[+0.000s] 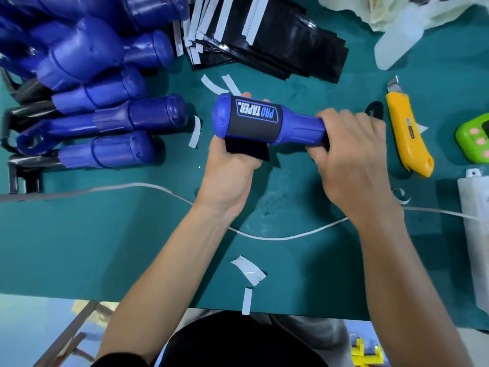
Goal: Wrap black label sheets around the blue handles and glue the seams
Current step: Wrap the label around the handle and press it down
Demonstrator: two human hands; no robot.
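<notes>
**Handle held level between both hands, label partly wrapped**

Peeled backing strips (248, 268) are seen nearest the table's front edge, lying on the green mat (105, 247). A white cable (264, 236) is laid across the mat just beyond them, passing under both forearms.

Above the cable, a blue handle (299, 128) is held crosswise and clear of the mat. Its thick, rounded end is cupped from below by the left hand (230, 168), whose fingers are curled up behind it so that one fingertip shows over the top. The narrow end is clasped by the right hand (352, 160), fingers closed around it. A black label sheet (254, 117), printed "PRO TAPER", is wrapped over the thick part between the two grips; its loose end is left hanging below the handle, against the left hand's fingers.

A yellow utility knife (407, 133) is laid to the right of the right hand. To the left, a pile of blue handles (111, 109) is heaped. Farthest back, a stack of black label sheets (277, 46) with white tape strips is spread.
</notes>
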